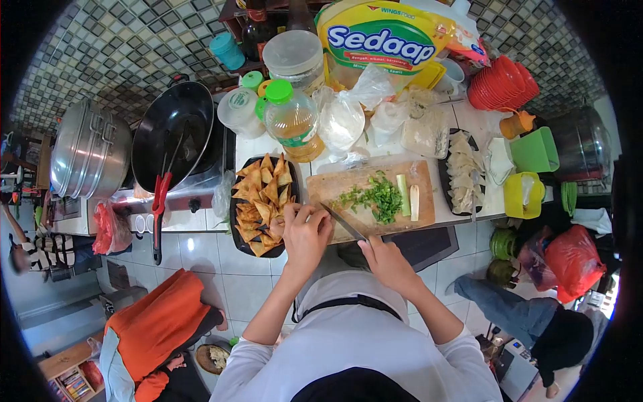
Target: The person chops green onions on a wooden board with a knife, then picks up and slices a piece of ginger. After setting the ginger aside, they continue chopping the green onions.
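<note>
My right hand (387,264) is closed around the handle of a kitchen knife (347,223), its blade slanting up and left over the front edge of a wooden cutting board (321,189). Close by the blade's tip is my left hand (307,231), its fingers curled together; whether they pinch anything is hidden. Chopped green onions (384,199) lie heaped mid-board. Beside the heap rest two pale stalk pieces, a green-white one (403,194) and a whiter one (414,202). Left of the board, partly behind my left hand, a black tray (236,218) holds golden fried triangular pastries (266,189).
A black plate (447,175) of pale folded dumplings (464,173) stands right of the board. Behind are an oil bottle (291,124), bagged white powder (341,124) and red bowls (499,84). A wok (173,134) with red-handled tongs (159,194) sits left. Other people are nearby.
</note>
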A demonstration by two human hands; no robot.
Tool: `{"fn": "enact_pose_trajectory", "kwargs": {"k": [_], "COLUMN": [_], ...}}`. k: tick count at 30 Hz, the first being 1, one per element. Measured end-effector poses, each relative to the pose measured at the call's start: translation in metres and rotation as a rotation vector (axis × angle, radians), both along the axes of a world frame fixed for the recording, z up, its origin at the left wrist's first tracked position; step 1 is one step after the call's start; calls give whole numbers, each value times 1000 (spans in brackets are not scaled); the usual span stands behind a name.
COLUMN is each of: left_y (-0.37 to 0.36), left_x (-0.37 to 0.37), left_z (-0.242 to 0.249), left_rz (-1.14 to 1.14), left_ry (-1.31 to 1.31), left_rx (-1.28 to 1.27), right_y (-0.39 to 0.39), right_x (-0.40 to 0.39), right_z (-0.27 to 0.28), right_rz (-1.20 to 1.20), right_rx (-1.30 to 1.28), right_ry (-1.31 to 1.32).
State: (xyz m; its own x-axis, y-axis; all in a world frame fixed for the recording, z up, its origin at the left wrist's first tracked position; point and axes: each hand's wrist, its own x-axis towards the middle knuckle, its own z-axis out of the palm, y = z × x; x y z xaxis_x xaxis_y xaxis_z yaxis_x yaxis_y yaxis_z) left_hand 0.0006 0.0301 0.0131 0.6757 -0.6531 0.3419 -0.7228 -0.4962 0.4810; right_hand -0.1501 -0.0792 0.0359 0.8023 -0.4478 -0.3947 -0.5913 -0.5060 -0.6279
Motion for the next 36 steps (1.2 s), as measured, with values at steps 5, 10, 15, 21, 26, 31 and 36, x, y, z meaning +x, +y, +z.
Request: {"fn": "enact_pose_trajectory", "kwargs": {"k": [5, 10, 15, 21, 26, 31, 36], "left_y": [-2, -17, -35, -53, -66, -78, -93], "left_x": [3, 6, -2, -20, -14, 0, -11], "left_z": [-6, -5, -8, 12, 3, 0, 18], "left_rz": [-14, -84, -160, -200, -155, -203, -292], "left_ry": [12, 23, 147, 46, -32, 29, 140], "left_rx": [2, 6, -117, -102, -26, -54, -39], "right_y": [-12, -27, -26, -24, -29, -38, -46], "right_x": [-16, -30, -43, -47, -65, -91, -101], "right_z": [-2, 18, 22, 27, 31, 38, 35], "right_rz": [-129, -148, -247, -299, -341, -456, -536], "right_rx": [60, 2, -225, -371, -413, -294, -239], "right_ry": [-40, 53, -146, -194, -220, -229, -218]}}
